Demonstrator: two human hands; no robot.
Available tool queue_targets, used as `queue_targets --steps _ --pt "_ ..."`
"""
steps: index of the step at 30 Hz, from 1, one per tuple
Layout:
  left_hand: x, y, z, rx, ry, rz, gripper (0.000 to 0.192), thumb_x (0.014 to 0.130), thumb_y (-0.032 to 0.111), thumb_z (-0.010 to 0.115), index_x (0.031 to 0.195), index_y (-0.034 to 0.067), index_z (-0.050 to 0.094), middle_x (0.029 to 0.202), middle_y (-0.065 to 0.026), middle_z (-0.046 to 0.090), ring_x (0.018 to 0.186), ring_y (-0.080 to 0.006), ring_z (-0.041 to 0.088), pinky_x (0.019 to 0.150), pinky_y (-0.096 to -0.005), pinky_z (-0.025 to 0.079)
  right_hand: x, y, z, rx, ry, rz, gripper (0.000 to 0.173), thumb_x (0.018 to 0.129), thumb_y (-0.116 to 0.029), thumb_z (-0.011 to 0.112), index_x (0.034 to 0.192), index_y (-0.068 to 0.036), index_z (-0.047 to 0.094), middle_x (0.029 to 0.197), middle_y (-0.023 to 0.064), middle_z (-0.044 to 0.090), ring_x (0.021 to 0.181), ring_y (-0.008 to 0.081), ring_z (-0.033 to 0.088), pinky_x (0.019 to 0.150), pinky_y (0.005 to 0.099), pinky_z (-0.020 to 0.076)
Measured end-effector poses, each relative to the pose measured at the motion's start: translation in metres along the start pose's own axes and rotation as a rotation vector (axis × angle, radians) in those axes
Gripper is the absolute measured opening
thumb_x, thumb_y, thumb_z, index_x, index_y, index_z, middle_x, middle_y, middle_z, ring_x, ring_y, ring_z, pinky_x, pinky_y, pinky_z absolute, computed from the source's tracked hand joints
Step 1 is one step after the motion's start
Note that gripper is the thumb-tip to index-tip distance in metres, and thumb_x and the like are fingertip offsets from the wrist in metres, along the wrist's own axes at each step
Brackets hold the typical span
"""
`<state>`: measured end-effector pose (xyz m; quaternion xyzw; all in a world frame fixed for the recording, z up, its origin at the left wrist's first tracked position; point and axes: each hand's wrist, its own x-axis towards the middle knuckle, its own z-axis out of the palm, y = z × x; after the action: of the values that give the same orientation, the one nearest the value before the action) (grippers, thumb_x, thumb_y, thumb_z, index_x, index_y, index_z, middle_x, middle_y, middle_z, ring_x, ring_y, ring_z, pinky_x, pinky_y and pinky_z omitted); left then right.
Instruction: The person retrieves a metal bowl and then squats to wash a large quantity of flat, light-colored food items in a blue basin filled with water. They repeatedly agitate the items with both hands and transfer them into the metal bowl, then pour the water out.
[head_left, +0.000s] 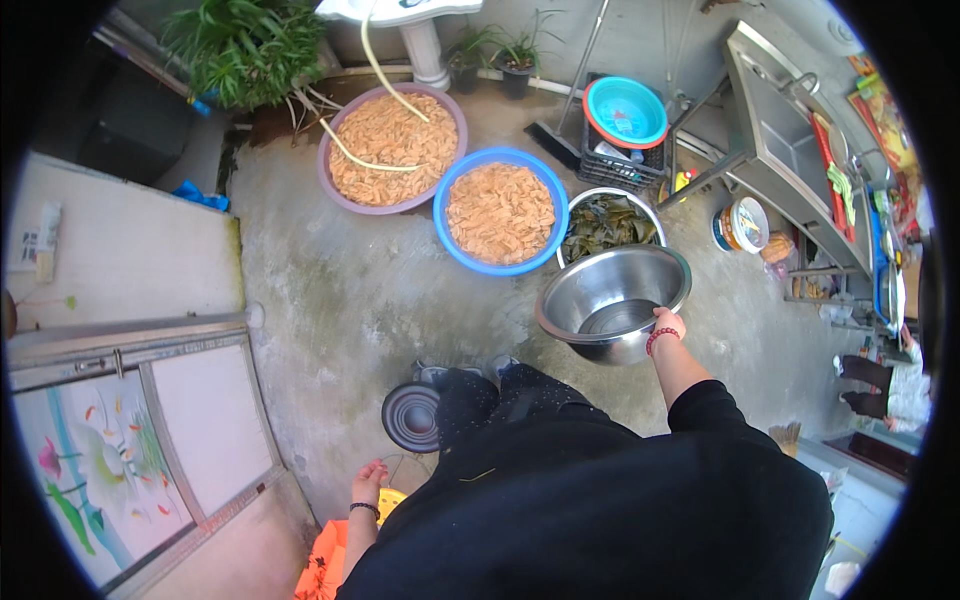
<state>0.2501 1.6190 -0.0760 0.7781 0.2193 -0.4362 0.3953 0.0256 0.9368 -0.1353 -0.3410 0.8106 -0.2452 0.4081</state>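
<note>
My right hand (667, 322) grips the rim of an empty stainless steel basin (615, 300), held tilted at the right of my body. Behind it stands a metal-rimmed bowl of dark green leaves (609, 225), partly covered by the basin. A blue plastic tub (564, 225) and a larger mauve tub (326, 169) hold light brown pieces in liquid; a pale hose (375, 64) reaches into the mauve one. My left hand (370, 480) hangs low at the left, fingers slightly bent, near a yellow perforated plastic object (390, 502) and an orange item (324, 559). It appears to hold nothing.
A round dark stool (411, 418) stands beside my legs. A broom (553, 142) and a black crate (622, 171) bearing turquoise and red basins (626, 111) are behind the tubs. A metal sink (787, 142) and a white bucket (742, 225) stand right. Another person (885, 386) is at far right.
</note>
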Motion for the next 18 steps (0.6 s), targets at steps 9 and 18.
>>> queue_targets --steps 9,18 --pt "0.073 0.022 -0.023 -0.151 -0.076 0.019 0.023 0.09 0.015 0.061 0.11 0.003 0.061 0.089 -0.003 0.067 0.077 -0.0113 0.062 0.065 -0.0229 0.046 -0.028 -0.002 -0.016 0.026 0.127 0.055 0.024 0.072 -0.009 0.066 0.093 0.002 0.062 0.083 0.0148 0.065 0.065 0.0259 0.062 0.058 0.0378 0.0509" --pt "0.179 0.103 -0.084 0.098 -0.156 0.035 0.02 0.089 0.02 0.063 0.102 0.004 0.062 0.085 -0.0009 0.067 0.073 -0.0104 0.062 0.061 -0.0245 0.044 -0.049 0.034 -0.026 0.247 0.211 0.16 0.019 0.075 -0.008 0.062 0.088 0.005 0.062 0.083 0.0174 0.064 0.064 0.029 0.064 0.052 0.04 0.0523"
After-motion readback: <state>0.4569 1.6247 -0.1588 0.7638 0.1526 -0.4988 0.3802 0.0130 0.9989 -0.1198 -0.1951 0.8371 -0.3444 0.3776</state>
